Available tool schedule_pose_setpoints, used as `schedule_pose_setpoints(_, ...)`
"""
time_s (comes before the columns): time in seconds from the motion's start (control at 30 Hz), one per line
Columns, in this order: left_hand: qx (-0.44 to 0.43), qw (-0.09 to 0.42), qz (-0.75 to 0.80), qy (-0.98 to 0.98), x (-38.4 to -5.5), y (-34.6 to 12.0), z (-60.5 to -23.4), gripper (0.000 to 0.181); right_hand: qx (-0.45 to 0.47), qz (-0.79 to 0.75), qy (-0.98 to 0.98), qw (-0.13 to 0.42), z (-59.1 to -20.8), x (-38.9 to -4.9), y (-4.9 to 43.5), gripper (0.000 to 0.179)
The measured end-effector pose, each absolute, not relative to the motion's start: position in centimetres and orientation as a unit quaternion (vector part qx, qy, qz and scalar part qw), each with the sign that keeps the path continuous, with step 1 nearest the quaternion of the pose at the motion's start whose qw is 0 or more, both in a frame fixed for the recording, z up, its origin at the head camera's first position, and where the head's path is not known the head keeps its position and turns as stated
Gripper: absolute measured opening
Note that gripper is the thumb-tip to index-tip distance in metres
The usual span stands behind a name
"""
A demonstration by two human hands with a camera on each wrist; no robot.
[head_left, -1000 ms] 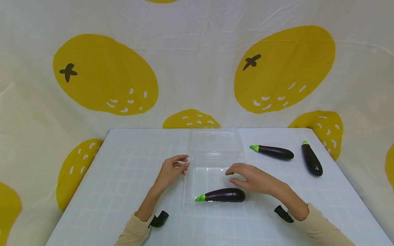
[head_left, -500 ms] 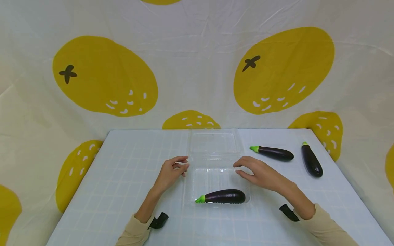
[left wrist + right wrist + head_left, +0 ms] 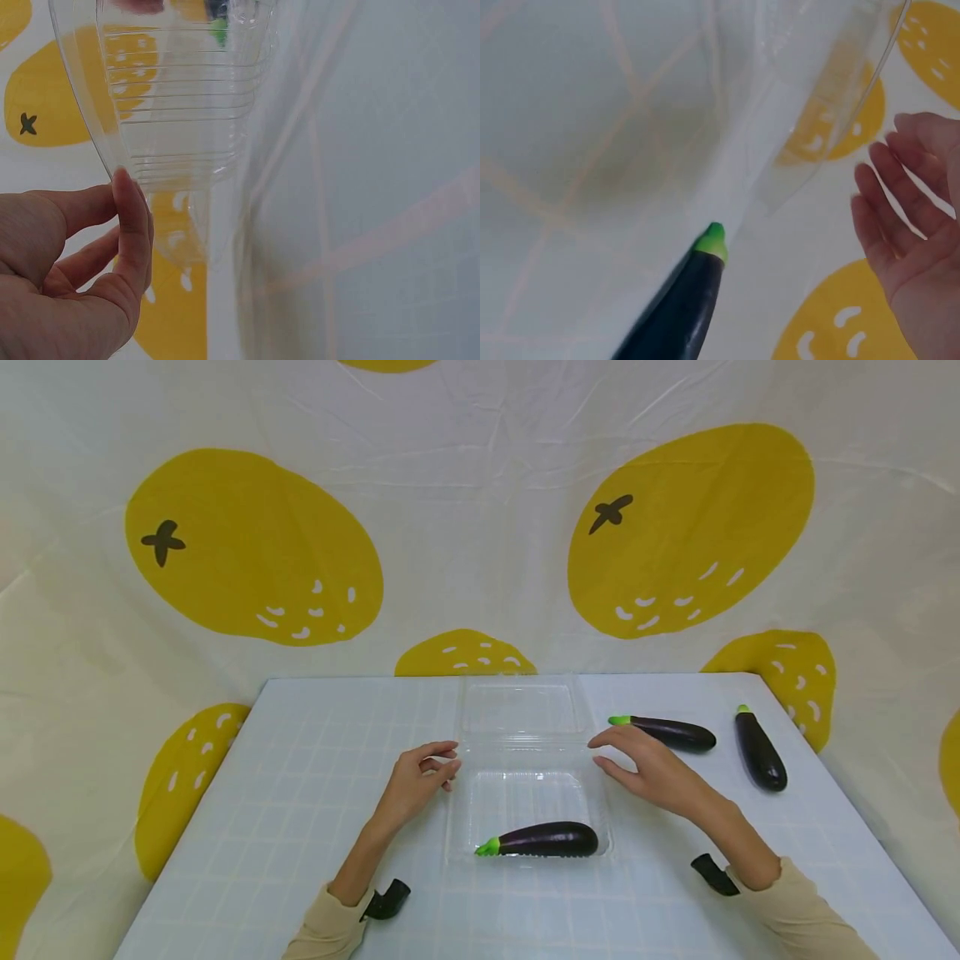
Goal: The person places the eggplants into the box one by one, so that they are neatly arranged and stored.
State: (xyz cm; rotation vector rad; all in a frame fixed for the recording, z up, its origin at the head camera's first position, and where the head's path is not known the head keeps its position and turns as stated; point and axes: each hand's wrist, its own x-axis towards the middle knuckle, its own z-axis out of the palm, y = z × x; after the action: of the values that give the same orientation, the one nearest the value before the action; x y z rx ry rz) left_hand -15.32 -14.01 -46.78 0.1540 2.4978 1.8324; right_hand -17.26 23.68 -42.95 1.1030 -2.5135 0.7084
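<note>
A clear plastic clamshell container (image 3: pixel 498 793) lies unfolded in the head view, its lid (image 3: pixel 517 708) toward the back. In the front half of its base rests a dark purple eggplant (image 3: pixel 551 839), green stem to the left. My left hand (image 3: pixel 416 781) pinches the container's left edge near the hinge; the left wrist view has the thumb and fingers (image 3: pixel 131 217) at the rim. Beyond the container's right side hovers my right hand (image 3: pixel 656 772), fingers apart and holding nothing. It partly overlaps a second eggplant (image 3: pixel 686 737), whose green stem appears below the palm in the right wrist view.
A third eggplant (image 3: pixel 761 750) lies farther right, near the table's right edge. The table (image 3: pixel 337 727) has a pale checked cover. Behind it hangs a white cloth (image 3: pixel 480 527) printed with yellow fruit shapes.
My right hand has moved right and slightly back, from over the container's base to beside it and toward the second eggplant. The left hand and the eggplants have stayed put.
</note>
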Motion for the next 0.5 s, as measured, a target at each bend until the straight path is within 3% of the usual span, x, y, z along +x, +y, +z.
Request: schedule_pose_setpoints(0.5, 0.056, 0.027, 0.592, 0.803, -15.4, -14.2, -46.8, 0.038, 0.299, 0.259, -0.903, 0.170, -44.4, -18.3, 26.3, 0.029)
